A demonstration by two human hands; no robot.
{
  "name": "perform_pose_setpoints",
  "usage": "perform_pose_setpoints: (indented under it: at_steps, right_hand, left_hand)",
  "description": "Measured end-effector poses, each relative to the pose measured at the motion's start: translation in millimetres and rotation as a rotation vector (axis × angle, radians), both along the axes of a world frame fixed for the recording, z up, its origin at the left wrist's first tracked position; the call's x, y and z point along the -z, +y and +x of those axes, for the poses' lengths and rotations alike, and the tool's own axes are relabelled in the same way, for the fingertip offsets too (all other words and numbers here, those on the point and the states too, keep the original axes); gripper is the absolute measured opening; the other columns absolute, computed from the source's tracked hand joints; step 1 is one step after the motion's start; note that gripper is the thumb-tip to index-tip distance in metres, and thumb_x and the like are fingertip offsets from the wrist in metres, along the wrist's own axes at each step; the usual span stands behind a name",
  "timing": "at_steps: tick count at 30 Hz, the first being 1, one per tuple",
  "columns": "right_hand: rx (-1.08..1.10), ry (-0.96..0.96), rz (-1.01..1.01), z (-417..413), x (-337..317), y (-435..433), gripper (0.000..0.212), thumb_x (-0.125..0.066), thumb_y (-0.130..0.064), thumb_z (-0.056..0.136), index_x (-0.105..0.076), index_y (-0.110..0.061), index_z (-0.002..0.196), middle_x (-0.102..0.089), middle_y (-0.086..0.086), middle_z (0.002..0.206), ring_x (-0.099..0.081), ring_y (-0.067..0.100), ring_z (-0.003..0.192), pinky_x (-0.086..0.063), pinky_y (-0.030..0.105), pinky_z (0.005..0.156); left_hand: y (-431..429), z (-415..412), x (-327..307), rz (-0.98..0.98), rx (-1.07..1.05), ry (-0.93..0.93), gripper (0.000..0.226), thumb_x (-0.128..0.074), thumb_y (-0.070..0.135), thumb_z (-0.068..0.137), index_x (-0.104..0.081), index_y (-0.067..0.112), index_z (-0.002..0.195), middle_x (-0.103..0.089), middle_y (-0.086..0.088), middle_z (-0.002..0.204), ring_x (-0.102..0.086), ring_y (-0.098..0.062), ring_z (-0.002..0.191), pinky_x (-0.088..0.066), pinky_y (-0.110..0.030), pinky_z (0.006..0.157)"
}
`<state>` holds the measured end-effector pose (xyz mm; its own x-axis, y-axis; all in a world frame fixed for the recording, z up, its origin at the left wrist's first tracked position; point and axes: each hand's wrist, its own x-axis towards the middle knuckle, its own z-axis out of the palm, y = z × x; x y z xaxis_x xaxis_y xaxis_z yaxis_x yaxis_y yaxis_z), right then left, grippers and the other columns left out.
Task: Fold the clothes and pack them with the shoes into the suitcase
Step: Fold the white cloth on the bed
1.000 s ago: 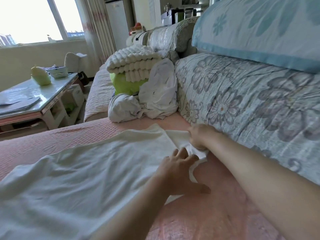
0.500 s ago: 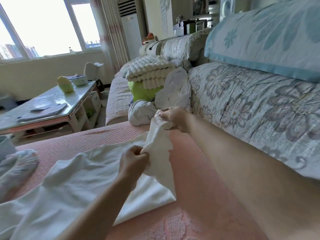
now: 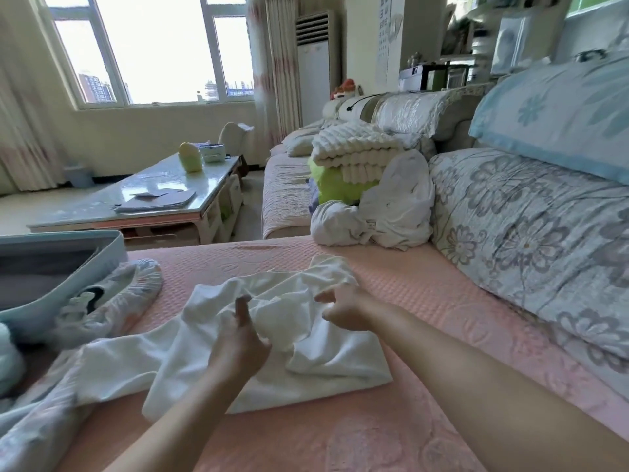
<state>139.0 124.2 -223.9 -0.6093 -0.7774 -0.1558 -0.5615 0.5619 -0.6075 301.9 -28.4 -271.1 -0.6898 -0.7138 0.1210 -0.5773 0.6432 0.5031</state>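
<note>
I have the shirt (image 3: 333, 366) half gathered on the sofa (image 3: 425, 294). The next fold turns on its long axis, which runs across me from the loose tail at my near left to the doubled end under my hands at the right. My left hand (image 3: 240, 338) grips a bunch of cloth near the middle, thumb up and fingers curled into it. My right hand (image 3: 343, 308) sits just beyond, at the raised far fold; I cannot tell whether it pinches the cloth. The suitcase (image 3: 51, 301) lies open at my left, well apart from the right hand, so I judge the left hand nearer for the carry. The tail should come across rightward first.
</note>
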Motion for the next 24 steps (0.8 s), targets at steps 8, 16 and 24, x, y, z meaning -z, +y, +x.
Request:
perform_pose_setpoints:
  at_steps: [8, 16, 24]
  right_hand:
    - [-0.284, 0.236, 0.44, 47.6, 25.8, 28.2, 0.095, -0.065, -0.018, 0.083, -0.013, -0.036, 0.16, -0.003, 0.0, 0.169, -0.003, 0.015, 0.155, -0.009, 0.031, 0.123]
    - [-0.267, 0.209, 0.292, 55.7, 23.6, 36.2, 0.082, -0.04, 0.013, 0.088, -0.031, -0.029, 0.157, -0.017, -0.01, 0.166, -0.016, 0.011, 0.152, -0.012, 0.018, 0.117]
    - [-0.335, 0.365, 0.459, 59.6, 43.9, 64.6, 0.101, -0.068, -0.024, 0.083, -0.002, -0.041, 0.159, 0.011, -0.004, 0.168, 0.008, 0.015, 0.154, 0.008, 0.033, 0.123]
  left_hand:
    - [-6.5, -12.4, 5.4, -0.453, 0.287, -0.262, 0.057, -0.043, 0.011, 0.095, -0.041, 0.037, 0.145, -0.051, 0.001, 0.142, -0.049, -0.025, 0.129, -0.038, -0.034, 0.104]
    - [-29.1, 18.2, -1.3, -0.533, 0.211, -0.451, 0.028, -0.05, 0.017, 0.086, -0.068, 0.018, 0.107, -0.063, -0.006, 0.113, -0.059, -0.026, 0.109, -0.048, -0.034, 0.09]
    - [24.0, 24.6, -4.3, -0.409, 0.695, -0.324, 0.079, -0.059, 0.061, 0.08, -0.028, 0.038, 0.149, -0.031, 0.004, 0.151, -0.032, -0.02, 0.137, -0.032, -0.038, 0.112]
